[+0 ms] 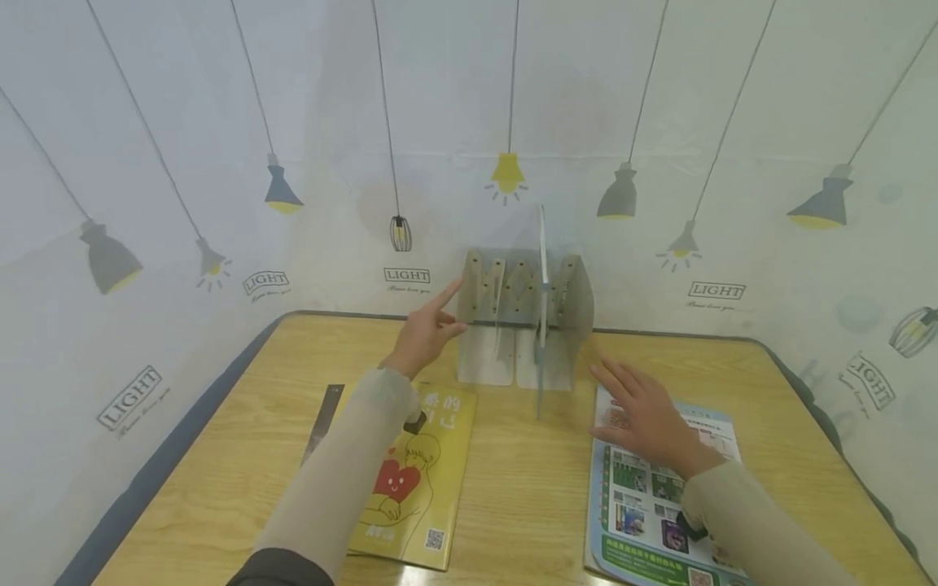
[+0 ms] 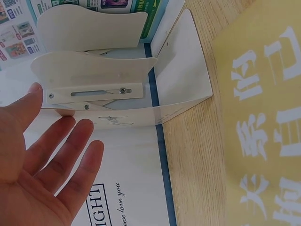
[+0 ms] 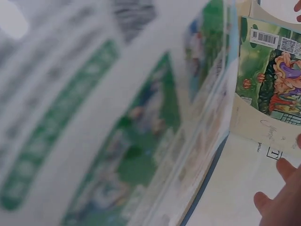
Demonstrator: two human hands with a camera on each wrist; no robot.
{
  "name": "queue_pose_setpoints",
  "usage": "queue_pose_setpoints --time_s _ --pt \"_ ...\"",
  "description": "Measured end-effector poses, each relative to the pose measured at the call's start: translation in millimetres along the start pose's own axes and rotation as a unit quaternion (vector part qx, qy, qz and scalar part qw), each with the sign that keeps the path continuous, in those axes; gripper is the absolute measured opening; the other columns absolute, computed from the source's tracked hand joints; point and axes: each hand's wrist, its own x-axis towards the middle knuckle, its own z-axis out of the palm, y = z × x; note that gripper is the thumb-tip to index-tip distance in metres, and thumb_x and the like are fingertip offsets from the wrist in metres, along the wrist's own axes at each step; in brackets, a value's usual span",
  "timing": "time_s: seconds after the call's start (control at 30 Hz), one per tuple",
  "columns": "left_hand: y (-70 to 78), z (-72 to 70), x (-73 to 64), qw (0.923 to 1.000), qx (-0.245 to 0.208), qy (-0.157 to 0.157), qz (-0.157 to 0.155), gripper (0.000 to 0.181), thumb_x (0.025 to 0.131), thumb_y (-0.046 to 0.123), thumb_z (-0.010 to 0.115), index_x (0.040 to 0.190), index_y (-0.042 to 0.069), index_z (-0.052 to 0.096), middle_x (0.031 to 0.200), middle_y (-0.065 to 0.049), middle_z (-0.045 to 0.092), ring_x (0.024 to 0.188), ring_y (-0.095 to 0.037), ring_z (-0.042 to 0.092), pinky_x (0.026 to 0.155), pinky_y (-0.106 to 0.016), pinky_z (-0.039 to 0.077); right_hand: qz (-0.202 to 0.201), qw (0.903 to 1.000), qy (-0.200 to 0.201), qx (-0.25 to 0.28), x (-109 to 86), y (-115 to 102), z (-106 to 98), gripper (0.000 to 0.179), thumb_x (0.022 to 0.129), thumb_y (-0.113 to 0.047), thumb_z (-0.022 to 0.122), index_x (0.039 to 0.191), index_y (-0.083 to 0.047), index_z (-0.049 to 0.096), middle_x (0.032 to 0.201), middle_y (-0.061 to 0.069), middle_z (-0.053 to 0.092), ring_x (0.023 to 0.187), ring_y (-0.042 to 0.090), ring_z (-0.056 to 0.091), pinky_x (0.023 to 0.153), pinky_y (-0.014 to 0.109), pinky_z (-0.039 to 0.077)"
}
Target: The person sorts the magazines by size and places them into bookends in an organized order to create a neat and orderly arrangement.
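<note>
In the head view, the metal rack [image 1: 485, 362] stands at the back of the bench [image 1: 528, 505], near the printed wall covering, with one thin book [image 1: 543, 309] upright among its panels. The left hand [image 1: 431, 332] grasps nothing, its index finger extended at the rack's left end; the right hand [image 1: 648, 423] is released too, fingers stretched toward the right end, above the magazine [image 1: 630, 553]. The yellow book [image 1: 432, 496] lies to the left. If the step is setting the rack's width, as seems likely, match the pressure from both sides and keep it low, near the base, so that the rack stays square and the book does not lean. In the left wrist view, the spread fingers [image 2: 91, 162] are at the edge of the end panel, with the slotted linkage [image 2: 96, 92] just beyond; flat fingertips on the outer face would be wise, clear of the sliding joints. In the right wrist view, blurred print fills the foreground, while the book's green cover [image 3: 256, 61] shows behind the curved right panel [image 3: 249, 113]; whether that hand touches the panel, I cannot tell, so settle its contact before pushing.
</note>
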Motion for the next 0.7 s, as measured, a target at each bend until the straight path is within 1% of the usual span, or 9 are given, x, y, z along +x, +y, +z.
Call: queue_pose_setpoints --time_s 0.07,0.17,0.23,0.3,0.5,0.57,0.7 --pt "-0.4 0.5 0.1 1.0 -0.001 -0.002 0.0 0.08 0.091 0.026 0.069 0.152 0.046 0.022 0.106 -0.005 0.069 0.091 -0.019 0.064 0.074 -0.038 0.055 0.006 1.0 -0.007 0.003 -5.2 0.7 1.3 0.094 0.08 -0.046 0.076 0.154 -0.014 0.028 0.157 0.012 0.026 0.136 0.044 0.029 0.103 0.067 0.022" --pt "-0.4 -0.2 -0.5 1.0 -0.002 -0.001 -0.001 0.08 0.091 0.025 0.069 0.152 0.046 0.022 0.106 -0.006 0.069 0.091 -0.019 0.064 0.074 -0.038 0.055 0.011 0.9998 -0.017 0.0 -11.5 0.8 2.4 0.092 0.082 -0.05 0.073 0.154 -0.014 0.028 0.156 0.012 0.028 0.135 0.044 0.03 0.103 0.067 0.023" --pt "-0.2 -0.6 -1.0 1.0 0.0 0.002 -0.002 0.08 0.091 0.025 0.07 0.153 0.044 0.023 0.105 -0.006 0.069 0.09 -0.019 0.064 0.073 -0.038 0.055 0.011 0.9997 -0.021 0.001 -14.7 1.5 2.6 0.091 0.083 -0.051 0.072 0.153 -0.013 0.029 0.156 0.013 0.029 0.135 0.043 0.03 0.102 0.067 0.024" --pt "-0.2 -0.4 -0.9 1.0 0.001 0.003 -0.002 0.079 0.091 0.025 0.07 0.153 0.044 0.023 0.105 -0.005 0.069 0.09 -0.019 0.064 0.073 -0.037 0.055 0.011 0.9997 -0.022 0.001 -18.1 3.6 3.7 0.09 0.082 -0.051 0.072 0.153 -0.012 0.031 0.154 0.014 0.031 0.134 0.043 0.031 0.101 0.067 0.025" --pt "0.3 1.1 -0.5 1.0 0.003 0.001 0.002 0.079 0.091 0.026 0.069 0.153 0.044 0.023 0.106 -0.006 0.069 0.09 -0.019 0.065 0.074 -0.037 0.055 0.026 0.9991 -0.033 -0.007 -25.9 11.3 5.8 0.091 0.083 -0.057 0.069 0.155 -0.018 0.027 0.154 0.013 0.031 0.135 0.04 0.032 0.102 0.065 0.027" --pt "0.3 1.1 -0.5 1.0 0.004 0.003 0.002 0.079 0.091 0.026 0.069 0.152 0.045 0.023 0.106 -0.006 0.069 0.091 -0.019 0.065 0.074 -0.037 0.055 0.029 0.9989 -0.036 -0.008 -26.5 11.4 4.2 0.091 0.084 -0.058 0.068 0.155 -0.018 0.028 0.154 0.013 0.031 0.135 0.041 0.033 0.102 0.066 0.028" --pt "0.0 0.6 -0.6 1.0 0.004 0.005 0.001 0.079 0.091 0.027 0.069 0.153 0.044 0.023 0.106 -0.006 0.069 0.091 -0.019 0.065 0.074 -0.037 0.055 0.031 0.9986 -0.043 0.002 -26.9 6.3 -3.0 0.09 0.084 -0.055 0.069 0.153 -0.013 0.031 0.153 0.017 0.031 0.133 0.044 0.033 0.1 0.068 0.028"
